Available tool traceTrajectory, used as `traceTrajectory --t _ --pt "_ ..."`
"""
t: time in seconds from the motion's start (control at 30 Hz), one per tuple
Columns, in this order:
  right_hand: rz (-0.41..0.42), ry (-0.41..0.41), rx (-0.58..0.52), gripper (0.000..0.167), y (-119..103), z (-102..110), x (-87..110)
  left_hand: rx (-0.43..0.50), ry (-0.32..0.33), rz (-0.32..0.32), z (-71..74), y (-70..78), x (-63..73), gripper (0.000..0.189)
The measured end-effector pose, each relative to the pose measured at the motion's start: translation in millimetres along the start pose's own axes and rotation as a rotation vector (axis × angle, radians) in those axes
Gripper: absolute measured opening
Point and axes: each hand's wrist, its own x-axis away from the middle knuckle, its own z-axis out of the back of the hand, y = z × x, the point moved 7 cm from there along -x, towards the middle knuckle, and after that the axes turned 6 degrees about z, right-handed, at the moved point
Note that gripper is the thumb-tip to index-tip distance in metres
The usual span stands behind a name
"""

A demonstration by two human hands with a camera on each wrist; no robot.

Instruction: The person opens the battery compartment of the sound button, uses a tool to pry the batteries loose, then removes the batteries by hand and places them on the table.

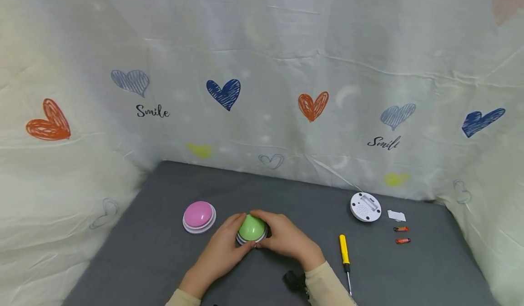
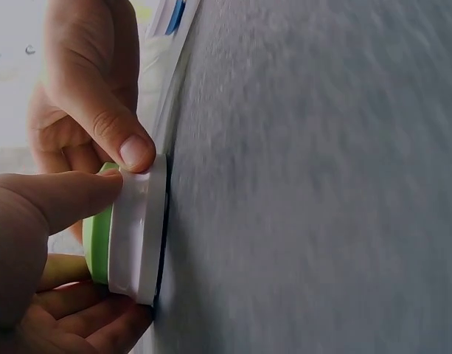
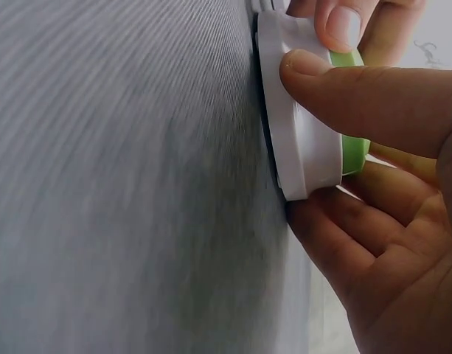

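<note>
A round push button with a green dome (image 1: 251, 228) and a white base (image 2: 137, 236) sits on the grey tabletop in front of me. My left hand (image 1: 221, 251) grips its left side, thumb on the near edge and fingers round the far side. From the right, my right hand (image 1: 286, 238) holds it the same way, its thumb (image 3: 351, 92) against the white base. The two thumbs come close together at the near rim. Just left of my hands lies a pink push button (image 1: 198, 214) on a white base.
To the right, a yellow-handled screwdriver (image 1: 344, 250) lies on the grey table (image 1: 163, 260). Beyond it a white button base (image 1: 365, 207) lies underside up, beside a small white piece (image 1: 396, 215) and two batteries (image 1: 401, 229). A heart-patterned curtain (image 1: 262, 69) hangs behind.
</note>
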Motion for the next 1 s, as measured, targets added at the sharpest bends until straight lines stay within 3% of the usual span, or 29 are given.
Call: traceTrajectory --t 0.5,1.0 --pt "-0.088 0.07 0.025 0.078 26.7 29.5 52.5 0.043 -0.104 -0.06 -46.7 33.3 -16.8 0.075" --pt "-0.164 0.146 0.021 0.079 45.4 41.4 96.6 0.081 -0.17 -0.102 -77.6 59.2 -21.4 0.074"
